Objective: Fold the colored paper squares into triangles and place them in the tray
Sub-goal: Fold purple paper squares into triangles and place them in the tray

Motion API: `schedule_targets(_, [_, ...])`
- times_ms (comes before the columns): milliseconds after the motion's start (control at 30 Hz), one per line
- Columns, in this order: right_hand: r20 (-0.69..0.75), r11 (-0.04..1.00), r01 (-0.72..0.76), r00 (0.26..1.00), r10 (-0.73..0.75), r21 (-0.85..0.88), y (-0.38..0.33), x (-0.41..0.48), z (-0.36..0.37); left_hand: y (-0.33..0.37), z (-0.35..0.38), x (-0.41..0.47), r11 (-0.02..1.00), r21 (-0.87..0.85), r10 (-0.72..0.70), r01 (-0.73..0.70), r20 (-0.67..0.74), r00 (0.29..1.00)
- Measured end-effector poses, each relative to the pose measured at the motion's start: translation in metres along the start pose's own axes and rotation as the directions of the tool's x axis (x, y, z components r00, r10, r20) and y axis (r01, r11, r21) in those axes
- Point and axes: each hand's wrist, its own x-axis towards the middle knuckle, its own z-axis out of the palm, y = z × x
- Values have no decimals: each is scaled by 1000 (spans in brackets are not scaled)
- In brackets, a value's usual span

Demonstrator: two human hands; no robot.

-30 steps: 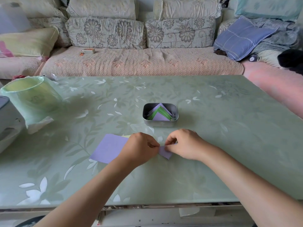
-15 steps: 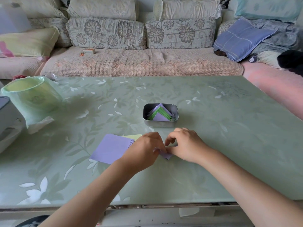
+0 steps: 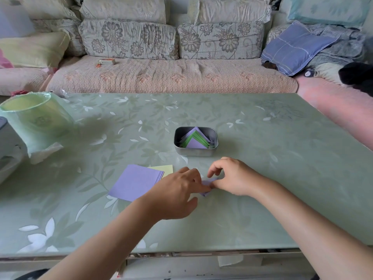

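Folding a small purple paper near the tray

From the head camera, both hands meet over one purple paper (image 3: 206, 185) that lies on the green table (image 3: 282, 178), just in front of the tray (image 3: 195, 153). Most of this paper is hidden under the hands, so I cannot tell how far it is folded.

The left hand (image 3: 177, 190) lies flat and low. Its fingers are almost straight and reach onto the paper. I think it presses down so the paper does not slide.

The right hand (image 3: 232, 176) has curled fingers. Its thumb and one finger seem to pinch the paper's right edge, and the first finger is lifted a little. I think it holds the corners together so the fold comes out neat.

The tray is a small metal box. Inside it, purple and green triangles (image 3: 194, 143) lie one on another, so some of the job is done. It sits close to the hands, so the finished paper has only a short way to go.

To the left, just beside the left hand, waits a pile of purple squares (image 3: 137, 182) with a yellow sheet (image 3: 164, 168) peeking out behind it. These are not folded yet.

Farther left stands a green bin (image 3: 36, 118), well apart from the work.
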Motion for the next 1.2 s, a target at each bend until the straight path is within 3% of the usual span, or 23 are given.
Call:
schedule_targets(500, [34,969,-205,979,202,139,2,8,-9,8,6,6,995,48,-93,92,33,995])
schedule_targets(800, [-10,970,-212,977,215,119,6,11,-7,2,7,7,994,-14,-110,110,-45,993])
schedule_targets(1000, [17,977,-168,986,167,131,3,4,-5,8,11,10,991,27,-130,131,-6,991])
schedule_targets(1200, [26,978,-161,987,159,136,2,2,-5,9,4,10,986,-42,-160,162,51,986])
